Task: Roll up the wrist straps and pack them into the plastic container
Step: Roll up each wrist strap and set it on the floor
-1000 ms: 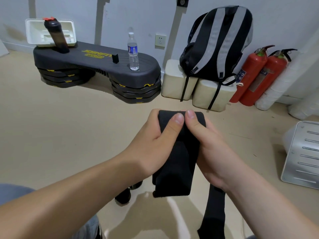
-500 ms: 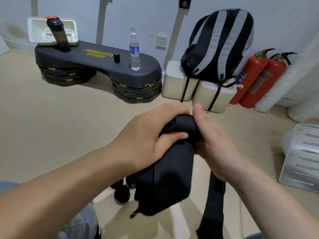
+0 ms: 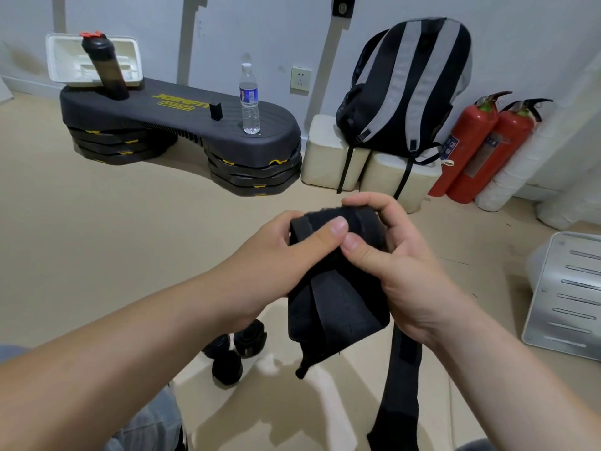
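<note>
Floor [image 3: 97, 255] of beige meets a white wall [image 3: 247, 24], with a black step platform [image 3: 182, 125], a striped backpack [image 3: 406, 92] and two red extinguishers [image 3: 478, 141] along it. Above the floor, left hand [image 3: 270, 258] and right hand [image 3: 406, 265] each curl a tight grip round the rolled top of the black wrist strap [image 3: 338, 304], thumbs meeting, its tail hanging.

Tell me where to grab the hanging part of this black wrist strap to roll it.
Pinch the wrist strap just under the roll, across its flat width, coming from either side edge. It hangs as a wide flat band, with both edges free below the left hand and right hand, which grip the roll.
</note>
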